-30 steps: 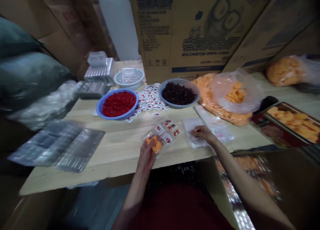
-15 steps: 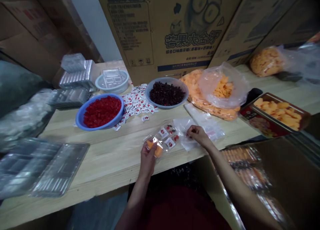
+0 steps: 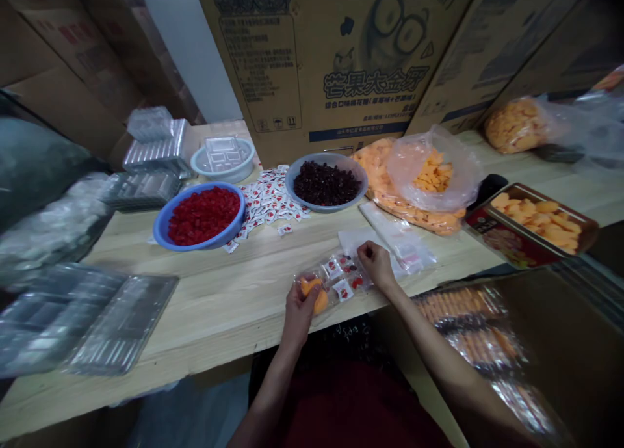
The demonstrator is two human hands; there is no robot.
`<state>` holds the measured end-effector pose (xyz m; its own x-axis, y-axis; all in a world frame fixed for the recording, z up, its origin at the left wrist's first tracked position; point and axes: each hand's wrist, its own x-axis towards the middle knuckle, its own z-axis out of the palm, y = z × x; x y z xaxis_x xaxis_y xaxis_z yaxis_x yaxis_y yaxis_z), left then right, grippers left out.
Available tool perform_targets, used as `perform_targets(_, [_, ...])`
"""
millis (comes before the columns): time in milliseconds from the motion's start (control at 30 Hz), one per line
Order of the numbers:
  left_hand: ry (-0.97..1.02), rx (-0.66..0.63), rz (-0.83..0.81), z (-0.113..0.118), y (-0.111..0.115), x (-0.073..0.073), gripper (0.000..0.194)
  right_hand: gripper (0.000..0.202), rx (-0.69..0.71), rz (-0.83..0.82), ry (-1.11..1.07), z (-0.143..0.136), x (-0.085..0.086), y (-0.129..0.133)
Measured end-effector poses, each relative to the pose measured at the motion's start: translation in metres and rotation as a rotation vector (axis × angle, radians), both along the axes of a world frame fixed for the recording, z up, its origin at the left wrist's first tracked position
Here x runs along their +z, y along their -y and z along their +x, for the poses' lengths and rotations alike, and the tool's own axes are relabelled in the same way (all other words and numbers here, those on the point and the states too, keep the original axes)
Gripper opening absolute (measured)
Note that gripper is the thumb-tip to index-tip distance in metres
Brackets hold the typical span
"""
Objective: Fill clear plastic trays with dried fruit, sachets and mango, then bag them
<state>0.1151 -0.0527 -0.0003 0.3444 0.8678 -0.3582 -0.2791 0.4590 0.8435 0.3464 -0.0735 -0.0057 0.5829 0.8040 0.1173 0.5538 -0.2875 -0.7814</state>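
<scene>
My left hand (image 3: 299, 308) grips the near-left end of a clear plastic compartment tray (image 3: 330, 293), thumb on top. Orange pieces (image 3: 316, 296) lie in the end under my thumb. Farther along the tray are two small printed white sachets (image 3: 343, 290) and some red and dark candies (image 3: 357, 282). My right hand (image 3: 376, 264) is closed in a pinch at the tray's far end, on a thin clear plastic bag (image 3: 350, 240). How far the tray sits inside the bag I cannot tell.
Beyond my hands stand a blue bowl of red candies (image 3: 197, 242), a bowl of dark candies (image 3: 325, 205) and a pile of sachets (image 3: 273, 197). More bags (image 3: 407, 243), a tin of orange pieces (image 3: 509, 237) and a carton of packed trays (image 3: 480, 337) are right. Empty trays (image 3: 124, 324) lie left.
My left hand has moved the tray to the right, up to my right hand. My right hand has shifted slightly left, and the bag's near part no longer lies spread in front of it.
</scene>
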Motion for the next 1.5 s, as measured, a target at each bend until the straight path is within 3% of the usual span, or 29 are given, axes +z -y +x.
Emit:
perform_targets(267, [-0.006, -0.094, 0.021, 0.013, -0.006, 0.006, 0.045, 0.016, 0.097, 0.098, 0.038, -0.011, 0.013, 0.013])
perform_targets(467, [0.048, -0.001, -0.043, 0.034, -0.003, -0.003, 0.042, 0.016, 0.149, 0.028, 0.081, -0.02, 0.007, 0.022])
perform_targets(667, [0.09, 0.008, -0.142, 0.046, 0.005, -0.011, 0.045, 0.011, 0.077, -0.199, 0.51, -0.013, 0.008, 0.046])
perform_targets(767, [0.09, 0.007, -0.137, 0.048, 0.009, -0.01, 0.042, 0.013, 0.014, -0.274, 0.593, -0.005, 0.014, 0.06])
perform_targets(933, [0.08, 0.044, -0.085, 0.06, 0.017, -0.009, 0.037, 0.016, 0.083, -0.264, 0.503, -0.021, 0.026, 0.075])
perform_targets(1133, [0.054, 0.051, 0.045, 0.078, 0.023, -0.004, 0.03, 0.018, 0.231, -0.138, 0.339, -0.061, 0.027, 0.064])
perform_targets(1333, [-0.01, -0.319, 0.148, 0.036, -0.004, 0.007, 0.033, 0.014, 0.152, -0.009, 0.026, -0.053, 0.027, 0.064])
perform_targets(1400, [-0.014, -0.34, 0.128, 0.027, -0.009, 0.006, 0.037, 0.014, 0.174, 0.011, -0.046, -0.05, 0.031, 0.065])
perform_targets(1500, [0.084, -0.346, -0.003, 0.033, -0.007, -0.002, 0.036, 0.016, 0.225, 0.03, -0.141, -0.054, 0.037, 0.065])
